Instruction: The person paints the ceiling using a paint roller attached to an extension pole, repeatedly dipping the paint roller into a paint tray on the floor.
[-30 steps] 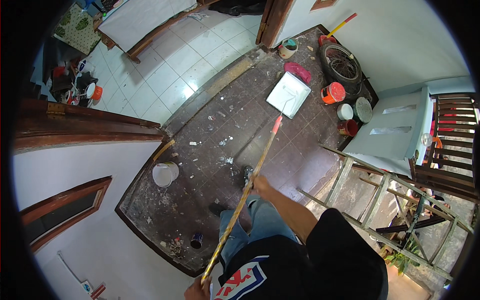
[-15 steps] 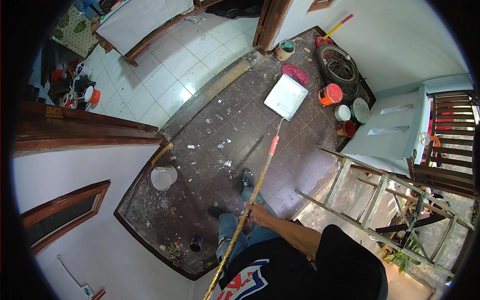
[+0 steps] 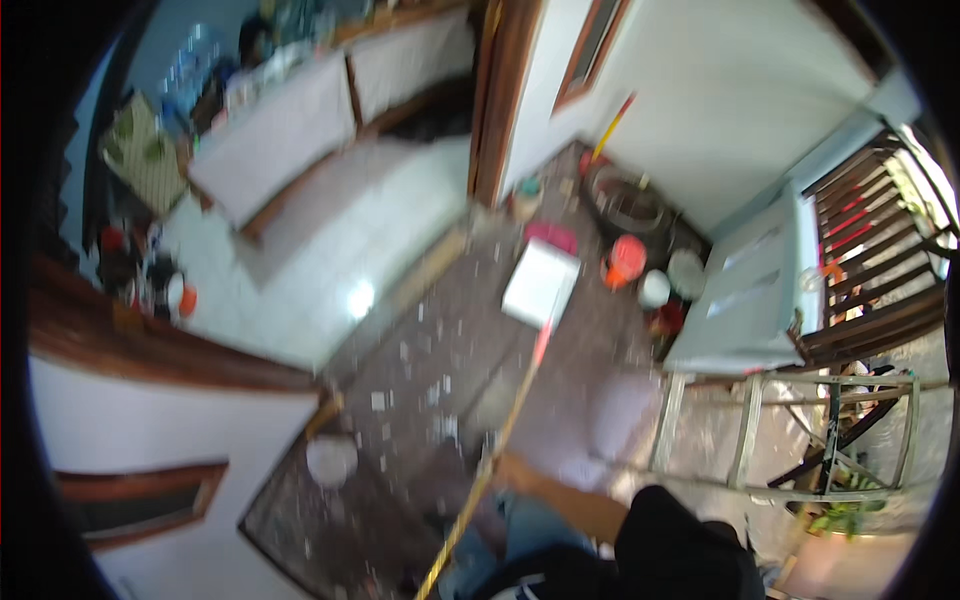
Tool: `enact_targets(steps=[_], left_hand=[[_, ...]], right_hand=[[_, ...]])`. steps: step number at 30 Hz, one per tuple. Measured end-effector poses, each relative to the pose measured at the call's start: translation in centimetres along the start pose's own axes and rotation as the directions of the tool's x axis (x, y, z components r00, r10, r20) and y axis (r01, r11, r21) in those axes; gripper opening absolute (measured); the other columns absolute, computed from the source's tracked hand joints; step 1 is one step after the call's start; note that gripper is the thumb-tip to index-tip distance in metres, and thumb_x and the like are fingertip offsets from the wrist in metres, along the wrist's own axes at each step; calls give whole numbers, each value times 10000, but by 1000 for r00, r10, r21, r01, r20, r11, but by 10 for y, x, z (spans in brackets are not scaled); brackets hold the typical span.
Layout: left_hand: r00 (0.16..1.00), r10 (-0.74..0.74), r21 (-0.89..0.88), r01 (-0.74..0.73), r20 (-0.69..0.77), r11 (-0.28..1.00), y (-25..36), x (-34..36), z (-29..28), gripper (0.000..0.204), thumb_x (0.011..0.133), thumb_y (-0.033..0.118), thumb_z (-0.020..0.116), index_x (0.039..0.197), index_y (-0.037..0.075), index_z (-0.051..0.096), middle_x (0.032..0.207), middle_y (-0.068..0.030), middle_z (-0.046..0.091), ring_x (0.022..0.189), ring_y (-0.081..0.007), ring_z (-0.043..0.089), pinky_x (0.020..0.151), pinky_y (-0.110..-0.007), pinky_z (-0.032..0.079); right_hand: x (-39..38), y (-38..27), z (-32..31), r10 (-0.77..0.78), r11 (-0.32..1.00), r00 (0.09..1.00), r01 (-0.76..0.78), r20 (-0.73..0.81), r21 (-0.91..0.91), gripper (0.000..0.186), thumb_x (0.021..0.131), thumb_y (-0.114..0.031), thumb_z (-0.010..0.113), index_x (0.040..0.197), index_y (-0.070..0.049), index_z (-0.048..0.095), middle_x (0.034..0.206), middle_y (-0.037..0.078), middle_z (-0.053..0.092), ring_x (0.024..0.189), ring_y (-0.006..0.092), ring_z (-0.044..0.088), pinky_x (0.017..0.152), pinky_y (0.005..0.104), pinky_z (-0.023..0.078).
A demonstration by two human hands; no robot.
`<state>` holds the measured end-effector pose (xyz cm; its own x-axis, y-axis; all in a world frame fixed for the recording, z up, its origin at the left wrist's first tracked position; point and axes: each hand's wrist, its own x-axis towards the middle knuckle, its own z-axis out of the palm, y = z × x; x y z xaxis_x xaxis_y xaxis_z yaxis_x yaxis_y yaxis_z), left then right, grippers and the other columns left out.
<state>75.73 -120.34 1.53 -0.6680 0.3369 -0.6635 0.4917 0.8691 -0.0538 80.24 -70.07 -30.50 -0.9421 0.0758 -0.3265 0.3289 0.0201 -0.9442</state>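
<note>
My right hand (image 3: 510, 472) is closed around a long gold-coloured pole (image 3: 513, 422) that runs from the lower edge forward across the floor. A red grip (image 3: 541, 344) forms the pole's far end. It points at the near edge of a white paint tray (image 3: 541, 282) on the dark tiled floor; blur hides what is fixed to its tip. My left hand is out of view.
An orange bucket (image 3: 626, 258), a white pot (image 3: 654, 289) and a wheel (image 3: 627, 200) stand beyond the tray. A wooden ladder (image 3: 745, 432) is at the right. A white bucket (image 3: 331, 461) sits near the left wall. Debris dots the floor.
The view has tilted upward and blurred, so the tray and floor appear lower and further left. My right hand stays on the pole, whose far end remains at the tray's near edge.
</note>
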Motion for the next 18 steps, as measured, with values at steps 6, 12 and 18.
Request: enact_targets(steps=[6, 12, 18], left_hand=[[786, 307, -127, -435, -537, 891, 103, 274, -83, 375, 1028, 421, 537, 1233, 128, 652, 734, -101, 653, 547, -223, 546, 540, -344, 466], [471, 482, -80, -772, -739, 630, 164, 308, -178, 354, 1014, 396, 565, 1219, 119, 645, 755, -93, 646, 584, -217, 547, 571, -346, 468], [314, 557, -73, -909, -769, 411, 171, 244, -203, 336, 1000, 372, 592, 1206, 110, 638, 775, -86, 639, 622, -210, 547, 603, -349, 471]], right_hand=[[103, -54, 35, -409, 721, 896, 200, -174, -664, 524, 901, -394, 714, 1292, -64, 606, 1059, 115, 714, 881, 211, 704, 799, 365, 567], [100, -104, -19, -318, 609, 849, -159, -422, -777, 513, 945, -466, 627, 1303, -108, 547, 979, 83, 667, 823, 212, 676, 717, 346, 547], [99, -67, -20, -90, 597, 778, -457, -622, -659, 507, 989, -537, 541, 1314, -152, 488, 898, 52, 620, 764, 212, 648, 635, 327, 527]])
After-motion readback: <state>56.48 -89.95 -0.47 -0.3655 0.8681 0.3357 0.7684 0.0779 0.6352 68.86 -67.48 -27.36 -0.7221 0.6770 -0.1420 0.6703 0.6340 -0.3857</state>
